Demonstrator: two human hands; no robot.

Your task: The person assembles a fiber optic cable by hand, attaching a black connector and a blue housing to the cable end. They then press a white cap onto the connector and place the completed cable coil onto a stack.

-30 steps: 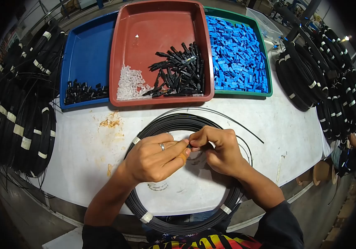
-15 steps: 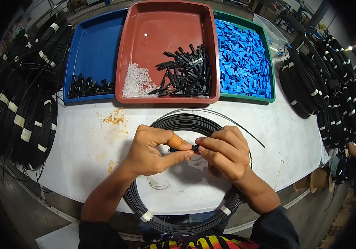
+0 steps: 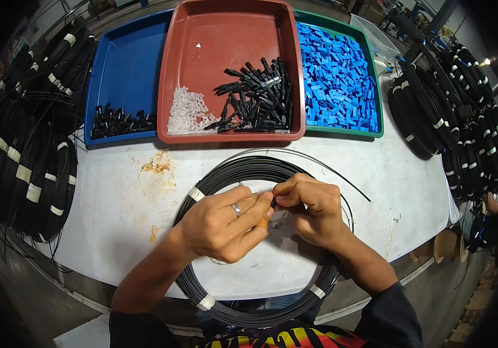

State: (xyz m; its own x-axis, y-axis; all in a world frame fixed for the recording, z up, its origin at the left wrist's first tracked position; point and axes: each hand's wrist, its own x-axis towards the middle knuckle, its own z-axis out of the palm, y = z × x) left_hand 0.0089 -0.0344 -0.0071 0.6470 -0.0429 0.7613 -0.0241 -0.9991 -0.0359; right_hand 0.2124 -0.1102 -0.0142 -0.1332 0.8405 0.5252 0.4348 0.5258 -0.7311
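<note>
Both hands meet over the upper part of a coil of black cable (image 3: 202,304) bound with white tape. My left hand (image 3: 225,223), with a ring on one finger, has its fingers closed around a small black piece (image 3: 274,200) that is mostly hidden. From the right, my right hand (image 3: 312,209) pinches at the same black piece, its fingertips touching those of my left hand. A loose cable end (image 3: 359,193) sticks out from the coil to the right of my right hand.
Behind the coil stand a blue tray (image 3: 130,69) with black parts, a red tray (image 3: 225,29) with clear and black parts, and a green tray (image 3: 376,104) of blue clips. Cable coils (image 3: 22,168) flank the table at left, more coils (image 3: 423,113) at right.
My left hand has turned over, so its back and ring now show. My right hand has curled in and shifted slightly left. The black piece is now more covered by fingers.
</note>
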